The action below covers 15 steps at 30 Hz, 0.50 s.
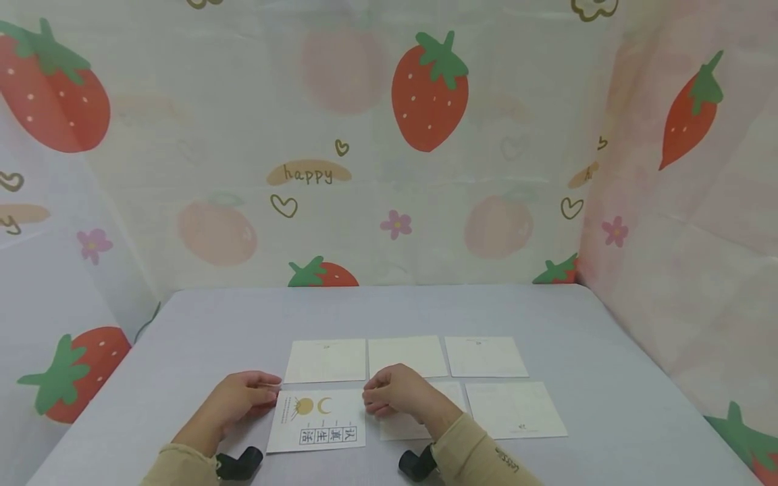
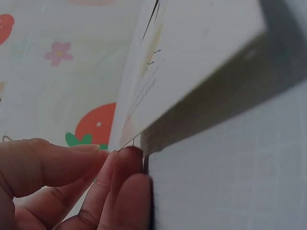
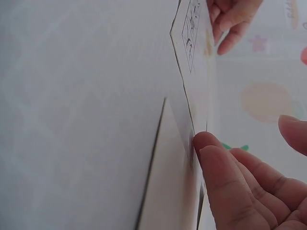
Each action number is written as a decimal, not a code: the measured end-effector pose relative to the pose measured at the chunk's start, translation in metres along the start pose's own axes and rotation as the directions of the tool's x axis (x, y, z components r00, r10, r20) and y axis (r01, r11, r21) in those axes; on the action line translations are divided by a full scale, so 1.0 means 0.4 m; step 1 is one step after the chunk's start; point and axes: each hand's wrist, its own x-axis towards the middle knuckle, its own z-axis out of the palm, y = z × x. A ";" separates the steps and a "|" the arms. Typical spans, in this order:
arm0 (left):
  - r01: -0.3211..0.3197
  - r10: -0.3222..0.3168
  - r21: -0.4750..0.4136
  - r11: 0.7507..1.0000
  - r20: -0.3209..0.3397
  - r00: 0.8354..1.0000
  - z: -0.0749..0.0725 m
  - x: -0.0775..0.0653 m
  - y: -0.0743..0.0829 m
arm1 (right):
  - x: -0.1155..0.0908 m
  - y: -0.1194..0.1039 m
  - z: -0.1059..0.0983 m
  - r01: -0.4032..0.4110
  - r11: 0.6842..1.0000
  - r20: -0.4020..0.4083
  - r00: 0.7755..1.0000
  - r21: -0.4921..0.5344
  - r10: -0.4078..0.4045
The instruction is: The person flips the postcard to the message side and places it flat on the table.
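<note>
A white card (image 1: 316,435) printed with a golden sun, a crescent moon and several boxed characters is at the front left of the table. Its edge stands off the tabletop, with a shadow beneath it in the left wrist view. My left hand (image 1: 243,398) pinches the card's left edge near the far corner between thumb and fingertips (image 2: 128,165). At the card's opposite edge is my right hand (image 1: 407,395). Its fingertips (image 3: 208,143) touch that edge, while the thumb (image 3: 293,134) stays apart. The right hand partly covers a blank card (image 1: 450,395) beside it.
Three blank cards, left (image 1: 325,361), middle (image 1: 407,354) and right (image 1: 486,358), form a row behind. Another blank card (image 1: 516,412) lies at the front right. Fabric walls with strawberries (image 1: 430,94) surround the white table (image 1: 243,324). Black devices (image 1: 240,464) sit at both wrists.
</note>
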 end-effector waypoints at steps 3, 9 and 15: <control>0.015 -0.015 -0.007 1.000 0.010 1.000 0.000 -0.003 0.002 | 0.000 0.000 0.000 0.001 1.000 0.000 1.000 0.001 -0.001; 0.031 -0.031 -0.004 0.999 0.010 0.999 0.006 -0.003 -0.002 | -0.001 -0.001 0.000 -0.001 1.000 0.004 1.000 0.000 0.001; 0.051 -0.051 0.011 0.999 -0.005 0.999 0.011 0.003 -0.008 | 0.000 0.001 0.000 0.005 1.000 0.009 1.000 -0.008 -0.005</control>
